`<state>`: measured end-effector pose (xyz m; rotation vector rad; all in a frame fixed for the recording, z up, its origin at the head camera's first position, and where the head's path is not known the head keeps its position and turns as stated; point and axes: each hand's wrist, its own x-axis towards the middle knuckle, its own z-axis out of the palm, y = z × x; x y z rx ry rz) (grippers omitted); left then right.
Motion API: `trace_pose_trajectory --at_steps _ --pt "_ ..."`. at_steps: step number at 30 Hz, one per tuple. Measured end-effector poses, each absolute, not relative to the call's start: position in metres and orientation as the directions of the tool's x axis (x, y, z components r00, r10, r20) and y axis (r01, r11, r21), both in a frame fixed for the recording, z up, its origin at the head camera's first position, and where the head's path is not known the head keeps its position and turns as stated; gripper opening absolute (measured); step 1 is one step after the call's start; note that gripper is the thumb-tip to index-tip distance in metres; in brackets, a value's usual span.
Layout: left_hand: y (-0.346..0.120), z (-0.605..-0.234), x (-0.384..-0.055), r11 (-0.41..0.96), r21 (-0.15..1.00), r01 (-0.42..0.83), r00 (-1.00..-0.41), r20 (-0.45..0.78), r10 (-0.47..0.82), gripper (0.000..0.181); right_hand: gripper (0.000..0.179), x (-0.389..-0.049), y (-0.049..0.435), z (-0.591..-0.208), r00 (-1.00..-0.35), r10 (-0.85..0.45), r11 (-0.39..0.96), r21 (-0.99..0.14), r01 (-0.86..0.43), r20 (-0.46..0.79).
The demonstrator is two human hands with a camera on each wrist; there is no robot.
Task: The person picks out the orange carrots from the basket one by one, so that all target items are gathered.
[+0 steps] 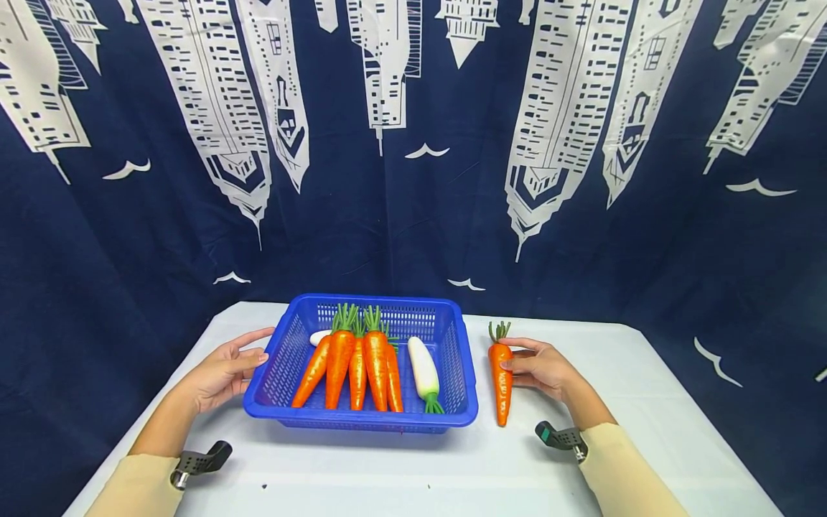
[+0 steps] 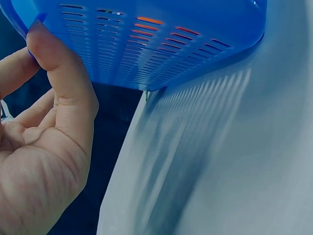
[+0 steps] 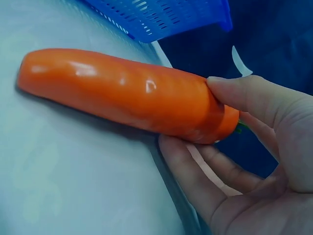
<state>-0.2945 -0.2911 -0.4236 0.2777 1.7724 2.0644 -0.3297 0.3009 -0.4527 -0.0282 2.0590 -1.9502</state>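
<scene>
My left hand (image 1: 220, 375) pinches the left rim of a blue plastic basket (image 1: 426, 418); in the left wrist view its thumb (image 2: 66, 78) lies against the rim. Inside the basket are several orange carrots (image 1: 339, 370) with green tops, leaning side by side, and a white radish (image 1: 423, 368) with a green stem at the right. A second white piece (image 1: 318, 337) peeks out behind the carrots, mostly hidden. To the right of the basket, my right hand (image 1: 543, 370) grips a single carrot (image 3: 117, 93) near its stem end, thumb on one side and fingers on the other.
The basket stands on a white table (image 1: 336, 474). Behind it hangs a dark blue cloth (image 1: 388, 215) printed with white buildings and birds. A black wrist mount (image 1: 205, 459) sits on the left arm, another mount (image 1: 561, 439) on the right.
</scene>
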Motion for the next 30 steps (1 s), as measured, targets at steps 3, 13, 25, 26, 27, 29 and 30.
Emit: trace_pose_trajectory --at_steps 3,13,25,26,27,29,30 --pt "-0.291 -0.423 -0.295 -0.112 0.979 -0.172 -0.898 -0.108 0.426 0.055 0.054 -0.332 0.3 -0.453 -0.955 -0.215 0.087 -0.978 0.191 -0.206" --pt "-0.29 -0.422 -0.295 -0.115 0.977 -0.177 -0.896 -0.111 0.431 0.054 0.061 -0.34 0.295 -0.453 -0.96 -0.163 0.179 -0.964 0.197 -0.227" --pt "-0.29 -0.423 -0.294 -0.105 0.978 -0.18 -0.899 -0.12 0.421 0.058 0.058 -0.339 0.288 -0.447 -0.962 -0.069 0.317 -0.92 0.23 -0.264" --pt "-0.29 -0.422 -0.294 -0.105 0.978 -0.18 -0.899 -0.12 0.42 0.058 0.059 -0.338 0.288 -0.447 -0.961 -0.067 0.317 -0.919 0.233 -0.266" --pt "-0.29 -0.422 -0.294 -0.104 0.978 -0.179 -0.899 -0.12 0.421 0.058 0.06 -0.338 0.289 -0.446 -0.961 -0.065 0.31 -0.921 0.238 -0.27" --pt "-0.29 -0.422 -0.294 -0.105 0.978 -0.179 -0.899 -0.119 0.422 0.057 0.061 -0.337 0.29 -0.446 -0.958 -0.061 0.287 -0.924 0.252 -0.28" --pt "-0.29 -0.422 -0.294 -0.106 0.978 -0.179 -0.898 -0.119 0.423 0.057 0.062 -0.337 0.29 -0.446 -0.957 -0.069 0.28 -0.926 0.252 -0.281"
